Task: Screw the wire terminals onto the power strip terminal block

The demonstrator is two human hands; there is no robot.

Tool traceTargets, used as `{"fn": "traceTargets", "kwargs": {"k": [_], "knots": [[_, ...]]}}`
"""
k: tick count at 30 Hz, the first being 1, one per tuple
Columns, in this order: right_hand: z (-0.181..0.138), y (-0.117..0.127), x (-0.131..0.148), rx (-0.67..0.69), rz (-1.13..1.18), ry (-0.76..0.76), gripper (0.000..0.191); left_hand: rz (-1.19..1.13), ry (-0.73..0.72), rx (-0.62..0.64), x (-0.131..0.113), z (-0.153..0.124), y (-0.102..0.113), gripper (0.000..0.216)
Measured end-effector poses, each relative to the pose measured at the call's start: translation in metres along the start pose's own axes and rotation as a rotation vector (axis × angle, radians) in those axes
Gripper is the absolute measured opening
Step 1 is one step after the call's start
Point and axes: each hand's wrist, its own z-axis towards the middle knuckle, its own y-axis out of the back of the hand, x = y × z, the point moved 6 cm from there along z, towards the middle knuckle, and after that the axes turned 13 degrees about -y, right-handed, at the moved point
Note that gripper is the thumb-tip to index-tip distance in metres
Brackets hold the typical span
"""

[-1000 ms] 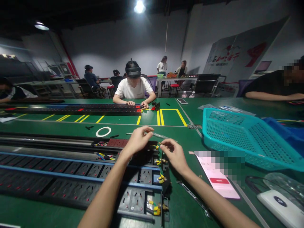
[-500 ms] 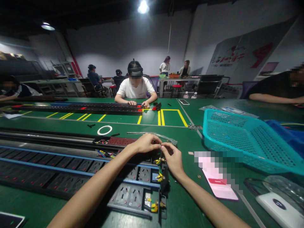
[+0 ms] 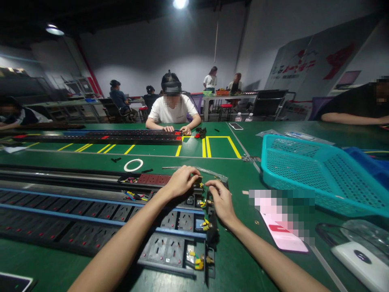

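My left hand (image 3: 184, 180) is over the far end of the socket strips, its thumb and forefinger pinching a small thin brass-coloured piece (image 3: 198, 176), too small to identify. Just to the right, my right hand (image 3: 223, 200) has bent fingers spread apart, with nothing visible between them. Its thumb is close to the black end plates (image 3: 212, 231). Below the hands lie black power socket strips (image 3: 161, 249) with blue edges. Yellow-green wire ends (image 3: 199, 263) and brass-coloured fittings stick out at their right ends. A strip with dark red sockets (image 3: 154, 179) lies behind, partly covered by my left hand.
A turquoise basket (image 3: 304, 194) stands at right, beside a pink card-like item (image 3: 284, 231) and a white device (image 3: 358, 263). A white ring (image 3: 133, 165) and plastic wrap (image 3: 209, 173) lie beyond the strips. Across the green table, a person (image 3: 173, 109) handles other long strips (image 3: 121, 138).
My hands have parted: their fingertips were together and are now apart. A brass-coloured piece shows in my left fingers. The view has shifted slightly.
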Motion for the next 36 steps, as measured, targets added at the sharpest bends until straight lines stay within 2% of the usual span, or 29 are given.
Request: {"fn": "traceTargets", "kwargs": {"k": [6,14,22,31,36], "knots": [[-0.002,-0.003,0.007,0.057,-0.054,0.053,0.025,0.138,0.022,0.073,-0.003,-0.001,-0.003,0.023],[-0.005,-0.005,0.011,0.109,-0.095,0.104,0.033,0.244,0.125,0.074,-0.004,-0.006,0.005,0.022],[-0.004,-0.007,0.009,0.135,-0.12,0.097,0.038,0.227,0.103,0.131,-0.011,-0.006,0.001,0.021],[-0.005,-0.008,0.011,0.157,-0.115,0.097,0.039,0.192,0.127,0.103,-0.009,-0.007,0.001,0.021],[-0.005,-0.007,0.011,0.158,-0.108,0.096,0.038,0.142,0.087,0.095,-0.014,-0.005,-0.003,0.022]]}}
